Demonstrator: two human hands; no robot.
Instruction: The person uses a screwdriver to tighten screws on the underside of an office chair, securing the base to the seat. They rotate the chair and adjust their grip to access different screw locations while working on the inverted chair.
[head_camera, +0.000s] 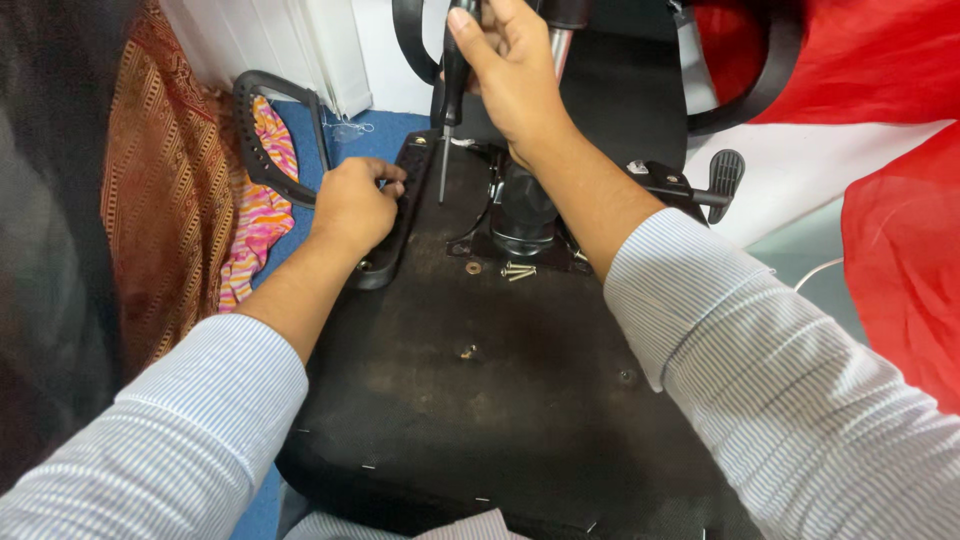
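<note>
An upturned office chair lies before me, its black seat underside facing up. My left hand grips the black armrest bracket against the seat's left edge. My right hand holds a screwdriver upright, its tip hovering above the bracket's upper end. The chair's black gas cylinder and mechanism stand just right of the screwdriver. A few loose screws lie on the seat underside near the mechanism.
The black armrest loop sticks out to the left over a pink patterned cloth. A lever with a paddle handle juts right. Red fabric lies at right, brown patterned cloth at left.
</note>
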